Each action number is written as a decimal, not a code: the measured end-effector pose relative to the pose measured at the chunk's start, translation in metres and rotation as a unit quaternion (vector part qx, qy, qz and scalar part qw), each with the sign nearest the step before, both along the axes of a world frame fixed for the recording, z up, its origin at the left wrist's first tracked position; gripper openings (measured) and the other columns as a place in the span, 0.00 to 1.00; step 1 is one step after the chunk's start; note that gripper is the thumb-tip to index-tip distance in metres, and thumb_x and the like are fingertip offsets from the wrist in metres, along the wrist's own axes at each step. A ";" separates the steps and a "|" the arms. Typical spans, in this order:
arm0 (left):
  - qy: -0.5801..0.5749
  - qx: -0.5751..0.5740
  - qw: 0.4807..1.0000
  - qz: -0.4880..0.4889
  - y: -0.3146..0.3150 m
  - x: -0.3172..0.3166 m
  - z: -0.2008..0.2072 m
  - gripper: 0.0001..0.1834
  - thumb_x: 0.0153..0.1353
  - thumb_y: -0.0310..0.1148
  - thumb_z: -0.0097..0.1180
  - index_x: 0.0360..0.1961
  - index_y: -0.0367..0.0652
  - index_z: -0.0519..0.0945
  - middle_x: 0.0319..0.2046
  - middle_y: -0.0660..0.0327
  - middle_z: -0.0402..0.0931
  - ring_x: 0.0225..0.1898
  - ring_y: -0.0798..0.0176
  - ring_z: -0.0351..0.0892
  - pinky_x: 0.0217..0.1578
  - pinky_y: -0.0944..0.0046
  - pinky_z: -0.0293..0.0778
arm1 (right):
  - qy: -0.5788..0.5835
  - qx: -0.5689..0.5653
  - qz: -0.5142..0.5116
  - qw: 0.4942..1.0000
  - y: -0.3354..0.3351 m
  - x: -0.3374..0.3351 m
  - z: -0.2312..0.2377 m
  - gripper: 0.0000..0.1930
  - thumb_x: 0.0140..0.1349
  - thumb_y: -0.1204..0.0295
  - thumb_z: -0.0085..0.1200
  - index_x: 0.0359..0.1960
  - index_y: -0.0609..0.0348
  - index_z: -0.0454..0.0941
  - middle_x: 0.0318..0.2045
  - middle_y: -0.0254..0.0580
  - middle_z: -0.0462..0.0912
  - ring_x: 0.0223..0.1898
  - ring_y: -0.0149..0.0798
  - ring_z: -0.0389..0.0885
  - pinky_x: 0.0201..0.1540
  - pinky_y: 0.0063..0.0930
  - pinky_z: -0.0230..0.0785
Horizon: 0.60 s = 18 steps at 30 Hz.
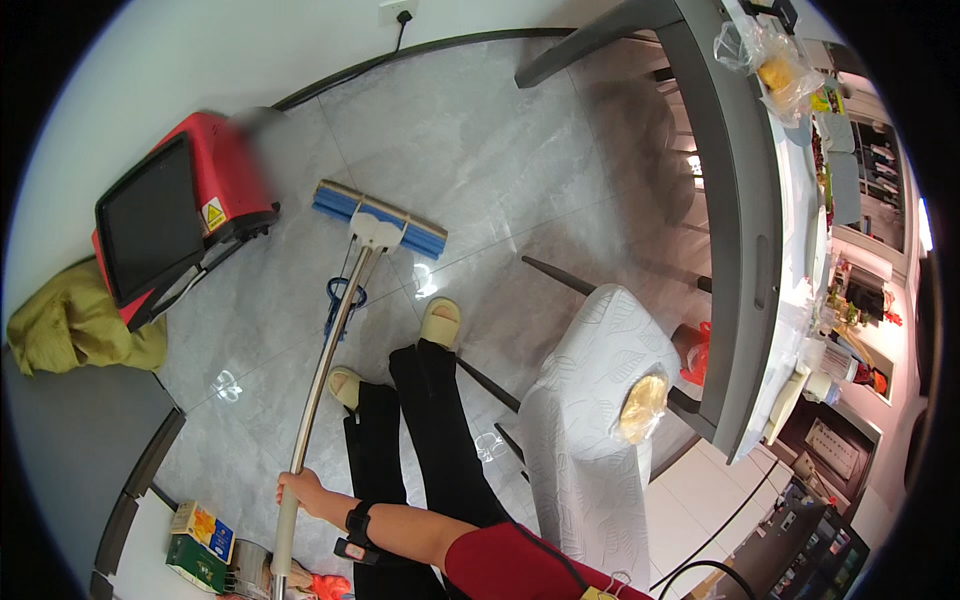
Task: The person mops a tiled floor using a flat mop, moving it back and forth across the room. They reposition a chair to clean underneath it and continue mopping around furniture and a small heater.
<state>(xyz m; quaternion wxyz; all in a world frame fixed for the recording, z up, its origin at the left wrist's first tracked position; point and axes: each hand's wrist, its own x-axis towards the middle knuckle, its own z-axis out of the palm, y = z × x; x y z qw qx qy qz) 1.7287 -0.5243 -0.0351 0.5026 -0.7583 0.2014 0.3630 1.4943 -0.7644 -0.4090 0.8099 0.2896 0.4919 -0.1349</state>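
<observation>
At the far left a crumpled olive-yellow cloth point(70, 325) lies on the floor beside a red machine with a dark screen point(165, 220), which stands tilted against the pale wall. Near the lower edge sit a small yellow and green carton point(200, 530) and a round metal pot point(248, 570). Just right of these, one hand point(303, 492) comes in from the lower edge on a forearm with a black wrist strap and a red sleeve; its grip is clenched around the metal handle of the mop point(325, 360). Which hand this is I cannot tell for certain, and no second hand shows. The handle slants up and slightly right from that hand to the blue sponge head of the mop, which lies flat on the grey marbled floor tiles point(480, 150), just right of the red machine. Below the head stand the person's two feet in pale slippers point(440, 322), with black trouser legs. Further right a chair with a white patterned cover point(590, 400) stands partly tucked under the grey counter point(740, 250), whose top carries clear plastic bags point(765, 55) and other small items.
</observation>
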 end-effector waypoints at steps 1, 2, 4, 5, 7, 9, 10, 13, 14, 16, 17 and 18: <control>0.001 -0.004 1.000 -0.001 -0.011 -0.001 -0.004 0.20 0.40 0.39 0.61 0.32 0.34 0.77 0.24 0.45 0.76 0.28 0.41 0.76 0.29 0.48 0.70 | -0.006 -0.021 -0.021 1.000 -0.010 -0.006 0.000 0.06 0.50 0.74 0.52 0.22 0.62 0.70 0.18 0.44 0.73 0.17 0.40 0.75 0.21 0.36 0.73; 0.011 -0.014 1.000 -0.002 -0.023 -0.007 -0.012 0.19 0.39 0.38 0.61 0.31 0.35 0.77 0.24 0.45 0.76 0.28 0.41 0.76 0.29 0.48 0.70 | 0.013 -0.032 -0.023 0.999 -0.020 -0.019 -0.006 0.06 0.50 0.73 0.51 0.22 0.63 0.69 0.18 0.44 0.73 0.18 0.40 0.74 0.22 0.36 0.73; 0.052 -0.066 0.996 -0.010 -0.053 -0.030 -0.049 0.17 0.38 0.37 0.61 0.28 0.35 0.77 0.23 0.45 0.76 0.28 0.40 0.76 0.28 0.48 0.70 | 0.052 -0.084 -0.042 0.994 -0.043 -0.061 -0.034 0.06 0.50 0.73 0.51 0.21 0.63 0.69 0.17 0.44 0.71 0.18 0.41 0.74 0.23 0.36 0.72; 0.086 -0.104 0.991 -0.018 -0.071 -0.048 -0.078 0.17 0.38 0.36 0.61 0.27 0.35 0.77 0.23 0.45 0.76 0.28 0.40 0.76 0.28 0.48 0.70 | 0.091 -0.102 -0.034 0.990 -0.056 -0.090 -0.051 0.07 0.51 0.73 0.50 0.20 0.63 0.69 0.15 0.44 0.71 0.17 0.41 0.74 0.22 0.36 0.71; 0.163 -0.208 0.964 -0.032 -0.113 -0.098 -0.146 0.15 0.36 0.35 0.61 0.25 0.36 0.78 0.22 0.45 0.76 0.28 0.40 0.76 0.28 0.47 0.70 | 0.190 -0.114 -0.027 0.975 -0.087 -0.159 -0.085 0.06 0.53 0.75 0.47 0.20 0.60 0.70 0.14 0.42 0.70 0.15 0.42 0.71 0.19 0.36 0.68; 0.201 -0.277 0.939 -0.029 -0.159 -0.167 -0.210 0.15 0.37 0.35 0.61 0.26 0.36 0.78 0.22 0.44 0.76 0.28 0.41 0.77 0.28 0.48 0.71 | 0.292 -0.184 -0.049 0.937 -0.130 -0.240 -0.116 0.08 0.57 0.72 0.44 0.21 0.58 0.70 0.14 0.42 0.69 0.15 0.41 0.70 0.18 0.36 0.66; 0.219 -0.313 0.924 -0.021 -0.185 -0.205 -0.238 0.15 0.38 0.35 0.61 0.27 0.36 0.79 0.23 0.44 0.76 0.28 0.41 0.77 0.29 0.50 0.72 | 0.328 -0.125 -0.163 0.922 -0.157 -0.277 -0.129 0.10 0.55 0.73 0.45 0.16 0.59 0.69 0.11 0.39 0.68 0.13 0.38 0.69 0.15 0.33 0.63; 0.304 -0.358 0.883 -0.004 -0.262 -0.318 -0.291 0.11 0.42 0.36 0.57 0.26 0.41 0.78 0.22 0.47 0.76 0.27 0.42 0.76 0.30 0.50 0.71 | 0.483 -0.246 -0.065 0.838 -0.230 -0.392 -0.141 0.05 0.51 0.73 0.49 0.23 0.61 0.68 0.14 0.41 0.70 0.12 0.38 0.69 0.14 0.32 0.63; 0.359 -0.365 0.859 0.022 -0.288 -0.349 -0.303 0.12 0.45 0.39 0.56 0.27 0.42 0.77 0.24 0.47 0.76 0.28 0.42 0.76 0.30 0.49 0.72 | 0.548 -0.221 -0.005 0.807 -0.253 -0.419 -0.141 0.04 0.49 0.77 0.49 0.25 0.63 0.67 0.14 0.42 0.70 0.11 0.39 0.69 0.12 0.34 0.62; 0.423 -0.355 0.833 0.033 -0.334 -0.405 -0.319 0.12 0.49 0.37 0.53 0.31 0.41 0.74 0.24 0.45 0.75 0.30 0.41 0.76 0.31 0.47 0.71 | 0.567 -0.281 0.006 0.774 -0.284 -0.457 -0.133 0.06 0.51 0.74 0.49 0.28 0.64 0.67 0.16 0.44 0.70 0.13 0.40 0.70 0.13 0.36 0.64; 0.458 -0.387 0.800 0.024 -0.356 -0.425 -0.326 0.12 0.49 0.37 0.53 0.31 0.39 0.73 0.23 0.44 0.75 0.29 0.40 0.76 0.30 0.46 0.71 | 0.588 -0.276 0.025 0.760 -0.294 -0.464 -0.130 0.08 0.53 0.71 0.48 0.28 0.64 0.68 0.17 0.44 0.72 0.15 0.40 0.70 0.15 0.38 0.66; 0.473 -0.385 0.793 0.023 -0.374 -0.438 -0.332 0.13 0.49 0.36 0.53 0.30 0.37 0.72 0.22 0.44 0.75 0.28 0.40 0.76 0.30 0.46 0.71 | 0.590 -0.277 0.036 0.757 -0.303 -0.465 -0.129 0.08 0.53 0.72 0.49 0.27 0.65 0.67 0.17 0.45 0.71 0.14 0.41 0.71 0.14 0.37 0.66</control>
